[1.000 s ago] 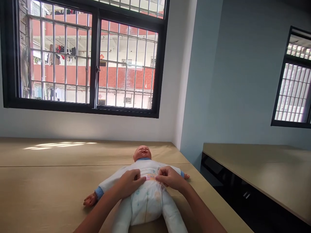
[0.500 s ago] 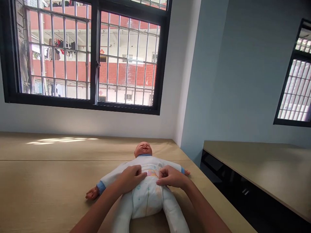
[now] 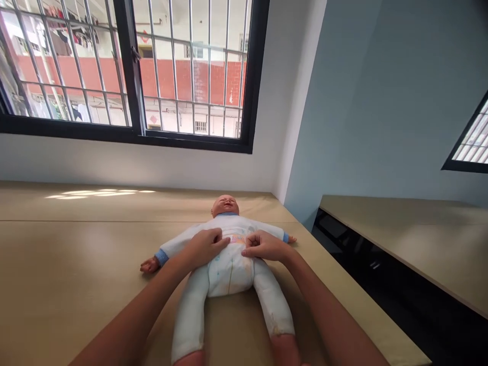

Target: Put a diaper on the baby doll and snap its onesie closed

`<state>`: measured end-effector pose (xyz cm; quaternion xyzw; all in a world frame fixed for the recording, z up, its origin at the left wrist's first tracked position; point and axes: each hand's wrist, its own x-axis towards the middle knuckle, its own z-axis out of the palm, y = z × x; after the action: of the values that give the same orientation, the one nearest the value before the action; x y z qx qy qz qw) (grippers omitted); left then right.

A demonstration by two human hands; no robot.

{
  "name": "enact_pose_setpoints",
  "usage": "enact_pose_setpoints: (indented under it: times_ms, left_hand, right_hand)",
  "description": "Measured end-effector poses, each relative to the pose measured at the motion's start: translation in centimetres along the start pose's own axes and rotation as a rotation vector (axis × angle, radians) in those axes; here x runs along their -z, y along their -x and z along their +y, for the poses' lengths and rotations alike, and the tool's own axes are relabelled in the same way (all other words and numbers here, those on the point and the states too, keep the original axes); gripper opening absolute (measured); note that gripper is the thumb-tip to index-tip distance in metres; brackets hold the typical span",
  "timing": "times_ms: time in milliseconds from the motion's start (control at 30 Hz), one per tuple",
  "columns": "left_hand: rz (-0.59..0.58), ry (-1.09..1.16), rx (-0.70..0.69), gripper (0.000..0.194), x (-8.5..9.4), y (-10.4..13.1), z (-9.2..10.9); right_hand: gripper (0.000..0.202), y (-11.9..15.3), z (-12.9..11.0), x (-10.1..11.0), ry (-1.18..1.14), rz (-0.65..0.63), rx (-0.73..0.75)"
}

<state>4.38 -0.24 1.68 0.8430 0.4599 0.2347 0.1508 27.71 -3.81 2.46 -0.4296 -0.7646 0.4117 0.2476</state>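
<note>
A baby doll (image 3: 225, 205) lies on its back, head away from me, arms spread and legs toward me. It wears a white top with blue cuffs, and a white diaper (image 3: 231, 274) with a coloured waistband print. My left hand (image 3: 206, 246) is closed at the left side of the diaper's waist, thumb pointing inward. Opposite it, my right hand (image 3: 265, 245) pinches the right side of the waist with curled fingers. The diaper edges under my fingertips are mostly hidden by the hands.
The doll rests on a light wooden table (image 3: 76, 284) whose right edge slants past my right arm. Beyond a dark gap stands a second table (image 3: 415, 239). A barred window (image 3: 190, 76) is in the wall behind; sunlight patches fall on the table's far left.
My view has tilted downward, so the doll and table sit higher and the doll's lower legs show. Both hands keep their places at the diaper's waist.
</note>
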Motion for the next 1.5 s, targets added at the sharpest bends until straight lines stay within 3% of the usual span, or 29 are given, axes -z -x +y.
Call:
enact_pose_setpoints:
  times_ms: [367, 533, 667, 767, 833, 900, 967, 1100, 1233, 1367, 1500]
  left_hand:
    - [0.015, -0.114, 0.012, 0.039, -0.3, -0.1, 0.5]
    - [0.003, -0.093, 0.003, 0.04, -0.6, -0.6, 0.2]
    - [-0.103, -0.064, -0.006, 0.043, 0.6, -0.3, 0.3]
    - [-0.203, -0.017, -0.063, 0.044, 2.3, 1.3, 1.9]
    - [-0.259, 0.018, -0.189, 0.062, 2.9, 2.8, 3.6]
    - [-0.335, 0.017, -0.349, 0.094, 2.7, 4.2, 5.1]
    - [-0.328, -0.042, -0.43, 0.104, 1.7, 4.9, 6.1]
    - [-0.176, -0.131, -0.389, 0.089, -0.2, 4.6, 6.0]
    - [-0.154, -0.104, -0.358, 0.083, -0.4, 3.6, 4.5]
    - [-0.097, -0.098, -0.207, 0.094, -0.4, 3.1, 3.1]
    - [-0.14, -0.085, -0.163, 0.102, -0.3, 3.0, 2.6]
  right_hand:
    - [0.035, 0.1, -0.3, -0.1, 0.171, 0.021, 0.031]
    - [0.038, -0.4, 1.0, 0.1, 0.103, 0.007, 0.052]
    - [0.04, -0.7, 1.5, 0.3, 0.026, -0.009, 0.049]
    - [0.04, -0.4, 1.2, 0.3, 0.005, -0.002, 0.038]
    - [0.039, -0.3, 1.0, 0.2, -0.02, -0.013, 0.042]
    - [0.036, -0.2, 1.2, 0.2, -0.031, -0.021, 0.059]
    - [0.031, -0.3, 1.5, 0.1, -0.031, -0.018, 0.06]
    - [0.029, -0.5, 2.0, 0.0, -0.044, 0.004, 0.02]
    - [0.038, -0.5, 1.6, -0.2, -0.121, -0.002, 0.001]
    - [0.042, -0.5, 1.2, -0.2, -0.158, 0.025, -0.03]
    - [0.043, -0.3, 1.0, -0.3, -0.17, 0.058, -0.062]
